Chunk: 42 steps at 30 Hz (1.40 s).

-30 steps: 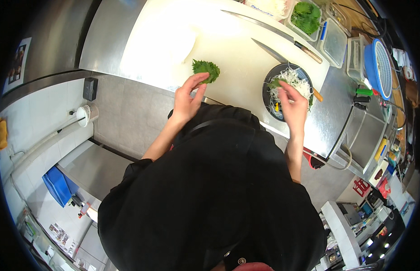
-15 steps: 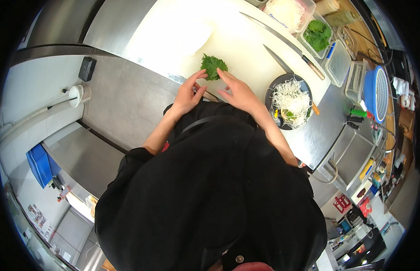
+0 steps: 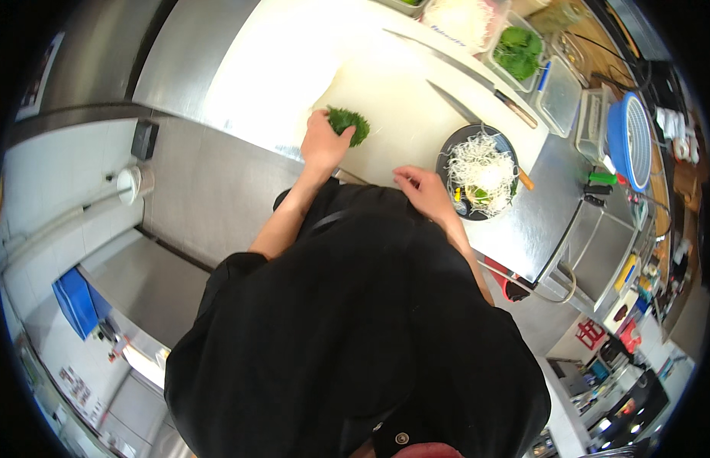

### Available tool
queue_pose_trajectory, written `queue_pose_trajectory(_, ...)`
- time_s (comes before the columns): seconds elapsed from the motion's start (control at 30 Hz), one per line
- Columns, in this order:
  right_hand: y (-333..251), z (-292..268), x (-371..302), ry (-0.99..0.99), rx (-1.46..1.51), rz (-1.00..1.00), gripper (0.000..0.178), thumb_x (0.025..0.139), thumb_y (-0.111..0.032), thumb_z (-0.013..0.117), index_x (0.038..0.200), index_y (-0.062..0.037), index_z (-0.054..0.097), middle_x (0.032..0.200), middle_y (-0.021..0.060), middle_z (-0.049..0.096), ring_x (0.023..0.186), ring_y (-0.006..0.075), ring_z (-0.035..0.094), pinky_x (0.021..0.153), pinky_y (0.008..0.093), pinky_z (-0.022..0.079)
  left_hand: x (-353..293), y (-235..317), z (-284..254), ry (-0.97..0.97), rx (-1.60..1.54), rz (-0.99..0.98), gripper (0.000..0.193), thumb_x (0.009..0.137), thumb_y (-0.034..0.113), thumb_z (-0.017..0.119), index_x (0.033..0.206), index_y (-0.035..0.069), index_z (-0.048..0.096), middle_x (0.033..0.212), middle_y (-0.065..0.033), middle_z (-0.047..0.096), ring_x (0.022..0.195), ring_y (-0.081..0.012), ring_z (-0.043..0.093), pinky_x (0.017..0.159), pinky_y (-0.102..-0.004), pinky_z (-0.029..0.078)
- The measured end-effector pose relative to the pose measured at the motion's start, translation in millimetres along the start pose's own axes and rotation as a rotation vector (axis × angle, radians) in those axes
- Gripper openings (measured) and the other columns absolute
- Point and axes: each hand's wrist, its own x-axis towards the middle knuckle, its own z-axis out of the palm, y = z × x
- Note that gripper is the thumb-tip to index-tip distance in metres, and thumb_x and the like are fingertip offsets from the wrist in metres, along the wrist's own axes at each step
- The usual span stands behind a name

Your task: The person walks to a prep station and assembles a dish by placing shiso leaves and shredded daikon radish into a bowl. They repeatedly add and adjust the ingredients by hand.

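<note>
My left hand [image 3: 322, 143] grips a green, jagged-edged shiso leaf [image 3: 352, 125] between thumb and fingers on the white cutting board [image 3: 389, 141]. The leaf looks bunched or folded over. To the right, my right hand [image 3: 425, 192] hovers by the board's near edge, fingers loosely bent and nothing visible in them. Close beside it stands a dark round bowl [image 3: 444, 145] with white shredded strands [image 3: 481, 164] and some green and yellow bits. A short piece of wooden handle [image 3: 347, 175] shows at the near edge between my hands; the rest of it is hidden.
A long knife [image 3: 446, 55] lies across the board's far right. Another blade [image 3: 452, 101] runs toward the bowl, with an orange-brown handle [image 3: 526, 180] beyond it. Behind stand a tub of green leaves [image 3: 517, 53], a tub of white shreds [image 3: 458, 21] and a blue basket [image 3: 629, 141].
My left hand has taken hold of the leaf, which now looks bunched rather than flat. My right hand has left the leaf and moved right, toward the bowl. The view has shifted slightly.
</note>
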Motion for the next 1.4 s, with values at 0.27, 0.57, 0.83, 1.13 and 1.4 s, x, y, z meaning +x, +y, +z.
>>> queue_pose_trajectory(0.27,1,-9,-32,0.140,0.185,0.067,0.025,0.095,-0.019,0.065,0.111,-0.0011,0.072,0.095,0.0146,0.075,0.069,0.0219,0.065,0.068,0.0334,0.052,12,-4,6,-0.084,0.177,0.303,0.041,0.081,0.023,0.081,0.110,0.000,0.066,0.112,-0.0197,0.068,0.102,-0.0395,0.066,0.088,-0.0459,0.052)
queue_pose_trajectory(0.57,10,-21,-91,0.418,0.396,0.108,0.024,0.097,-0.015,0.067,0.117,-0.0026,0.070,0.086,0.0069,0.073,0.061,0.0081,0.057,0.058,0.0259,0.046,40,109,31,-0.365,-0.115,0.605,0.052,0.083,0.017,0.081,0.123,-0.002,0.052,0.105,-0.0237,0.070,0.102,-0.0412,0.069,0.085,-0.0436,0.055)
queue_pose_trajectory(0.83,10,-19,-127,0.652,0.344,0.153,0.026,0.094,-0.013,0.072,0.118,-0.0041,0.070,0.084,0.0037,0.071,0.057,0.0045,0.049,0.054,0.0243,0.042,160,318,127,-0.485,-0.193,0.818,0.077,0.078,0.031,0.086,0.137,-0.001,0.050,0.126,-0.0237,0.065,0.113,-0.0336,0.066,0.095,-0.0394,0.053)
queue_pose_trajectory(1.13,40,-9,-155,1.006,0.378,0.266,0.017,0.099,-0.012,0.065,0.110,-0.0008,0.072,0.077,0.0024,0.070,0.066,0.0042,0.058,0.061,0.0229,0.047,93,210,93,-0.270,-0.204,0.992,0.072,0.085,0.027,0.081,0.143,0.000,0.046,0.128,-0.0203,0.061,0.120,-0.0358,0.058,0.104,-0.0438,0.046)
queue_pose_trajectory(1.4,38,-79,-146,0.905,-0.035,0.346,0.012,0.094,-0.011,0.069,0.102,-0.0039,0.073,0.061,0.0063,0.059,0.055,0.0141,0.056,0.056,0.0287,0.046,10,-5,-14,-0.737,-0.302,0.309,0.045,0.094,0.016,0.073,0.136,0.007,0.057,0.119,-0.0071,0.066,0.104,-0.0155,0.062,0.086,-0.0310,0.051)
